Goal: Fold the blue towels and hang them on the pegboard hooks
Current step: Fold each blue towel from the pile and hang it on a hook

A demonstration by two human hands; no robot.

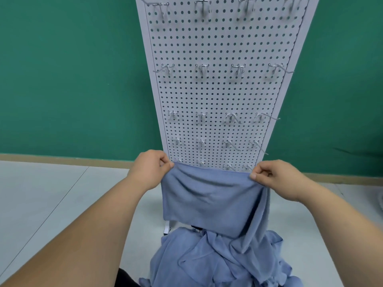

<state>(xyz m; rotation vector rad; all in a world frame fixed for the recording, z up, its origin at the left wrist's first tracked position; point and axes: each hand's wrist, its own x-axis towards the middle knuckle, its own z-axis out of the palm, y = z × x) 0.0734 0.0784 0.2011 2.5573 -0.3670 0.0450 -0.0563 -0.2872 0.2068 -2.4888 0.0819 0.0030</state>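
here the left hand (149, 169) and right hand (273, 176) each pinch a top corner of the blue towel (209, 200), lower centre, above the pile (219, 262); keep the edge taut and corners level before folding.

Bare left hand (148, 169), bare right hand (276, 177)

Head-worn wide-angle view, facing forward and down.
Seen from above and close behind the left hand (149, 168) and right hand (275, 177), with the blue towel (207, 199) low at centre, pegboard (217, 96) near ahead, floor (51, 193) below.
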